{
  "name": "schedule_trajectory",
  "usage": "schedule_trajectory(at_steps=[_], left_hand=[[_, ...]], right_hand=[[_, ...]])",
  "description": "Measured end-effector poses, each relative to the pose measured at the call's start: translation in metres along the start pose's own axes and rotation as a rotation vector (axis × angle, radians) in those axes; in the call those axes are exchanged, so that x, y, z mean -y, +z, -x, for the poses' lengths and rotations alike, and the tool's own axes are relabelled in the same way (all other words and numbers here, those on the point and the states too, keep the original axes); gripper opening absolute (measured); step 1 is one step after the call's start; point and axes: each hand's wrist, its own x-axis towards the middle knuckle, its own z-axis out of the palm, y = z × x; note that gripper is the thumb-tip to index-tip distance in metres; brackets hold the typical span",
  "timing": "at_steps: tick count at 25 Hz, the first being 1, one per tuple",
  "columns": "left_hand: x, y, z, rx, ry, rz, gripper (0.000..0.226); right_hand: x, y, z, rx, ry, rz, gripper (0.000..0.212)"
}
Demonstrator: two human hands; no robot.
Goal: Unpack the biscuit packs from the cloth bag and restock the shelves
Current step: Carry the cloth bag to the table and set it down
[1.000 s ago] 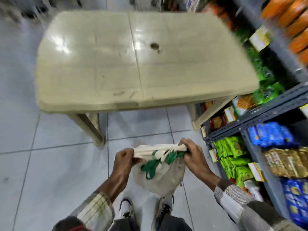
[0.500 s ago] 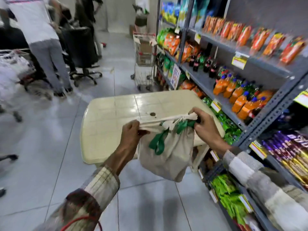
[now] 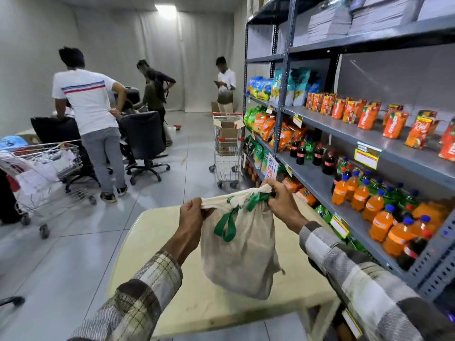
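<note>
Hanging between both hands above the bench, the cloth bag is an off-white, coarse-woven sack, rounded and bulging at the bottom, its mouth pulled into a flat, wrinkled band. The left hand has its grip pinched on the left end of that rim, fingers curled over the fabric. The right hand has its grip pinched on the right end, where the cloth bunches. Green webbing handles droop in a loop down the bag's front, and green print near the rim is too creased to read. What the bag holds cannot be seen. The bench is pale cream plastic with a smooth, scuffed top. Just to its right stand grey metal shelves with perforated uprights, carrying orange drink bottles with blue caps, dark cola bottles, and red-orange cartons marked "Real". A shelf-edge sign reads "BUY 1 GET 1 50"
</note>
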Motion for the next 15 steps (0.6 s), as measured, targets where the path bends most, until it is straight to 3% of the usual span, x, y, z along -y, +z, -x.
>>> schedule_trajectory(at_steps=[8,15], left_hand=[[0.058,0.039,-0.114,-0.161,-0.015,-0.058,0.031],[0.148,0.007,-0.131,-0.230,-0.143,-0.129,0.026]], right_hand=[[-0.108,0.025,-0.110,0.138,-0.036,0.026,0.039],[-0.172,0.059,-0.097,0.284,-0.006,0.089,0.045]])
